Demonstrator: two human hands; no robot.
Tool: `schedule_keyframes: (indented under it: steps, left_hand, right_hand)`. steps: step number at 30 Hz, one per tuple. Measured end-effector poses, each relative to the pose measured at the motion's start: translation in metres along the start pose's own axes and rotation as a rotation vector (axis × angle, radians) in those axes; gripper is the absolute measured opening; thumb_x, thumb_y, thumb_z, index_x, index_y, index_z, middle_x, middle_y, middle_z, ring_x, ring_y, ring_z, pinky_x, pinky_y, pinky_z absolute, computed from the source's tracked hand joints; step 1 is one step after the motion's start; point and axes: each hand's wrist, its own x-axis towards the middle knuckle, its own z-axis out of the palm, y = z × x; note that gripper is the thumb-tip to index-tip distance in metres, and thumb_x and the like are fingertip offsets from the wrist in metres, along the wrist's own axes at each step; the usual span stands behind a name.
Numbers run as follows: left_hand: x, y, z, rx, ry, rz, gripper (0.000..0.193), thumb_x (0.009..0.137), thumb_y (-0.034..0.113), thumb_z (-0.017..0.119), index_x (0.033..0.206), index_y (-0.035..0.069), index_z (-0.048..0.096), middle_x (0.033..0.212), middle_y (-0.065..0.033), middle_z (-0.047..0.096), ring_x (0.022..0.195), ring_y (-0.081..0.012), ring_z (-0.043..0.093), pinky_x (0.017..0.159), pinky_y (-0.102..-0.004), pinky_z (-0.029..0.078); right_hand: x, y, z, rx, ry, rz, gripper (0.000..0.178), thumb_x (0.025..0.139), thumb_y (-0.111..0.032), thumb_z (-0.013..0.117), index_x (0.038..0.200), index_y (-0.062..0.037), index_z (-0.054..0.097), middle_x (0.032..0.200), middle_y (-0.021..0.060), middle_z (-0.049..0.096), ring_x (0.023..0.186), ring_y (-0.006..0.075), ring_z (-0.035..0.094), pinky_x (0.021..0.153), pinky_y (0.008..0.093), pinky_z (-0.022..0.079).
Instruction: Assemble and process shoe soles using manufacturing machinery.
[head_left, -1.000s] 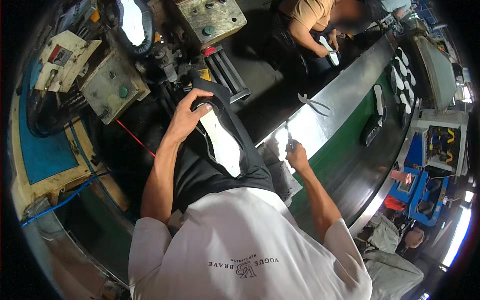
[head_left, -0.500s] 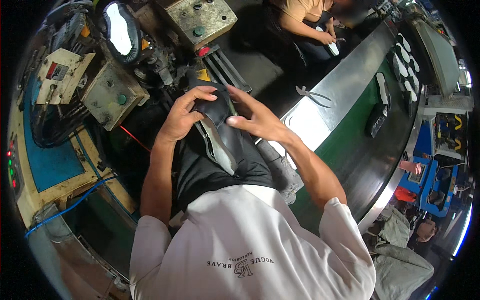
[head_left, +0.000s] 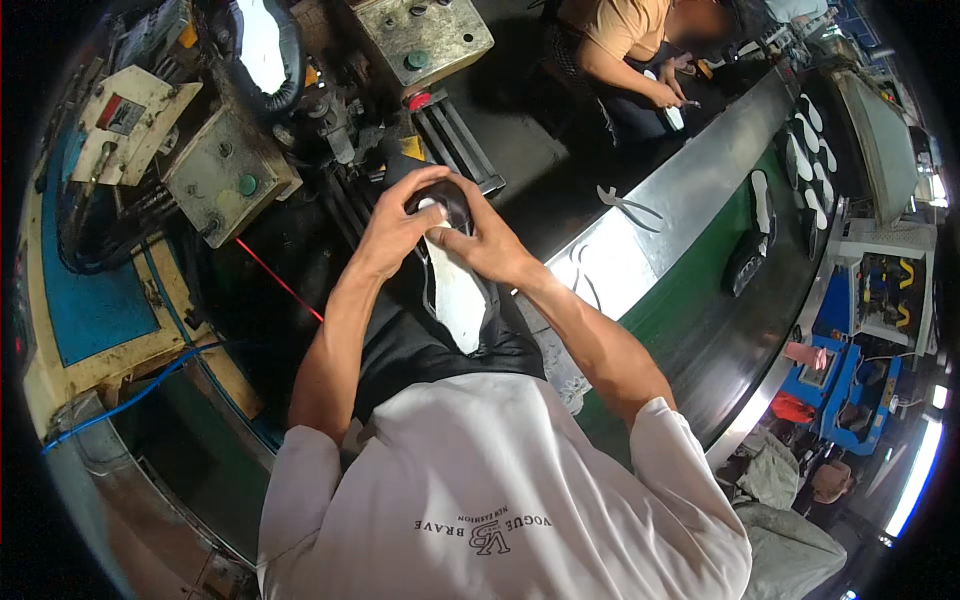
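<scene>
Over my lap lies a black shoe upper (head_left: 430, 300) with a long white insole (head_left: 457, 292) facing up in it. My left hand (head_left: 393, 232) is wrapped round the far end of the upper, its thumb on the white insole. From the other side my right hand (head_left: 495, 243) grips the same end, thumb pressed down beside the left thumb. Black material shows between the fingers; the underside of the shoe is hidden.
Pliers (head_left: 628, 207) lie on the metal ledge (head_left: 690, 160) at right, beside a green conveyor belt (head_left: 690, 270) carrying several black uppers with white insoles. Machine control boxes (head_left: 230, 185) stand left. Another upper (head_left: 265, 50) sits on a machine. A co-worker (head_left: 625, 50) sits far right.
The shoe upper has turned so its white insole faces up more fully. Both hands have closed round its far end, thumbs now together on the insole. The whole view has shifted slightly.
</scene>
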Motion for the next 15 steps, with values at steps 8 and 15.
schedule_keyframes:
  steps: [8, 15]
  left_hand:
    - [-0.036, -0.066, 0.005, -0.829, 0.074, -0.085, 0.05, 0.115, 0.014, 0.05, 0.161, -0.006, 0.046, 0.161, -0.016, 0.054, 0.149, -0.0261, 0.049, 0.129, -0.0407, 0.033]
    - [-0.045, -0.066, 0.024, -0.532, 0.219, -0.079, 0.053, 0.113, 0.028, 0.064, 0.16, 0.009, 0.05, 0.156, -0.0114, 0.055, 0.146, -0.023, 0.049, 0.125, -0.038, 0.036]
  right_hand:
    - [-0.002, 0.006, -0.023, 0.538, -0.104, 0.357, 0.082, 0.098, -0.018, 0.082, 0.167, -0.0142, 0.039, 0.14, 0.0131, 0.062, 0.127, 0.0231, 0.062, 0.106, 0.0363, 0.053]
    - [0.004, 0.013, -0.01, 0.259, -0.114, 0.237, 0.079, 0.099, -0.019, 0.081, 0.166, -0.0146, 0.04, 0.14, 0.013, 0.061, 0.13, 0.0236, 0.059, 0.11, 0.0372, 0.05]
